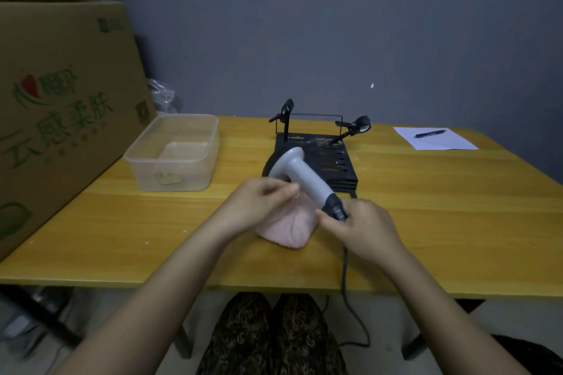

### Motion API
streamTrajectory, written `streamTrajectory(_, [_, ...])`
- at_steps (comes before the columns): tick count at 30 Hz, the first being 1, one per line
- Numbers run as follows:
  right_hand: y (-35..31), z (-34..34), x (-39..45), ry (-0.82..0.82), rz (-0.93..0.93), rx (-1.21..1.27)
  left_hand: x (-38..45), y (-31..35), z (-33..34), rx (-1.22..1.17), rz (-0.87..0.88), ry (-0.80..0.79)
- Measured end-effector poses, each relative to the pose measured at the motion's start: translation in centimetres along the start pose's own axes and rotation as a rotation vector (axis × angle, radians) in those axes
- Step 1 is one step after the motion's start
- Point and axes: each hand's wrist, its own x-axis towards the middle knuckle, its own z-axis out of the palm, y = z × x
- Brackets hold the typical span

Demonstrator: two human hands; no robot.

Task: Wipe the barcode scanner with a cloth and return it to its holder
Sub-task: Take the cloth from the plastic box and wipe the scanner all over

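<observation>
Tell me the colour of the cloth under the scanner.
Pale pink; the cloth shows best in the head view, bunched beneath the barcode scanner.

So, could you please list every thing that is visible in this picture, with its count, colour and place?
barcode scanner: one, grey with dark handle end, held above the table centre
cloth: one, pink, on the table under the scanner
holder: one, black, behind the scanner
cable: one, dark, hanging from the scanner over the table's front edge
plastic box: one, clear, table left
paper: one sheet, white, table far right
pen: one, black, on the paper
cardboard box: one, brown, far left
table: one, yellow wood
left hand: on the cloth, by the scanner
right hand: gripping the scanner's handle end
</observation>
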Motion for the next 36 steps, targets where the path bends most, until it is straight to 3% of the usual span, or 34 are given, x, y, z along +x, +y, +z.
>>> streamTrajectory(5, [-2.6, 1.8, -0.5, 0.181, -0.287, -0.476, -0.3, -0.1, 0.4, -0.460, -0.384, 0.084])
streamTrajectory(11, [-3.3, 3.8, -0.5, 0.327, -0.415, -0.544, -1.0, -1.9, 0.1, -0.806, -0.479, 0.130])
streamTrajectory(13, [-4.1, 3.6, -0.7, 0.255, -0.381, -0.515, -1.1, -2.0, 0.0, -0.893, -0.463, 0.148])
streamTrajectory(15, [-4.3, 2.3, -0.5, 0.030, -0.215, -0.420, -1.1, -2.3, -0.2, -0.920, -0.442, 0.201])
streamTrajectory(17, [-3.5, 0.4, 0.1, -0.217, -0.018, -0.143, -1.2, -2.7, -0.7, -0.924, -0.419, 0.231])
streamTrajectory(19, [-1.6, -0.1, 1.2, -0.190, 0.027, 0.105, -1.3, -3.2, -1.1, -0.926, -0.403, 0.220])
streamTrajectory(21, [-0.2, 0.9, 2.5, -0.031, -0.049, 0.053, -1.5, -3.6, -1.4, -0.934, -0.394, 0.208])
streamTrajectory(22, [0.2, 1.9, 3.1, -0.038, -0.078, 0.025, -1.5, -3.8, -1.6, -0.940, -0.390, 0.202])
streamTrajectory(25, [-0.3, 4.8, 4.3, -0.278, -0.126, -0.031, -1.9, -4.0, -1.9, -0.957, -0.372, 0.192])
streamTrajectory(27, [-0.9, 6.7, 4.5, -0.356, -0.178, -0.147, -2.1, -4.3, -2.2, -0.953, -0.362, 0.194])
streamTrajectory(30, [-1.0, 8.3, 4.8, -0.249, -0.204, -0.200, -2.4, -4.4, -2.8, -0.951, -0.358, 0.206])
streamTrajectory(32, [-0.9, 8.1, 4.9, -0.070, -0.186, -0.094, -2.6, -4.5, -3.2, -0.955, -0.353, 0.205])
streamTrajectory(34, [-1.1, 6.5, 4.8, 0.123, 0.007, 0.162, -2.6, -4.4, -3.4, -0.957, -0.347, 0.188])
streamTrajectory(36, [-2.2, 4.3, 3.9, 0.226, 0.191, 0.623, -2.4, -4.2, -3.3, -0.952, -0.339, 0.177])
